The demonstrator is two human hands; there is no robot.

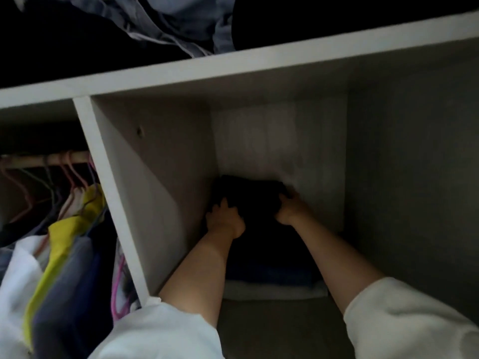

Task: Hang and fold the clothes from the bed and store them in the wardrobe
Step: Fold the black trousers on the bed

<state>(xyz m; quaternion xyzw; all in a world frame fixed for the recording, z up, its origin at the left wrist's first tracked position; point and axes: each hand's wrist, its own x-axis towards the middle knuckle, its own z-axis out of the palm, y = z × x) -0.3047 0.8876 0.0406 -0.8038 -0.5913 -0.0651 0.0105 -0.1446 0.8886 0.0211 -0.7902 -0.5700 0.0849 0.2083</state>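
**Head view: folded dark garment held deep in a white wardrobe compartment**

Looked down and forward into a white laminate wardrobe (166, 81), split by an upright white divider panel (111, 198) into a hanging bay at left and an open shelf compartment at right. Crossed overhead by a white top shelf board (259, 60), loaded with dark and grey-blue bundled fabric (166, 22).

Hung in the left bay from a pale horizontal rail (44, 159): a row of garments in white, yellow and dark blue (64, 250), on thin pink and grey wire hangers (75, 174), with one bright pink hanger (118, 286) low beside the divider.

Stacked in the right compartment: a pile of folded clothes (274, 278), dark on top, blue below, white at the bottom, set toward the back wall. Topped at the rear by a black folded garment (251, 195), touching or nearly touching the back panel.

Reached in with both bare forearms, loose white sleeves (404, 312) pushed back to the elbows. Gripped the black garment's left edge with the left hand (225, 218), fingers curled over the cloth. Gripped its right edge with the right hand (289, 208), fingers clenched round the fabric, fingertips blurred and partly hidden in shadow.
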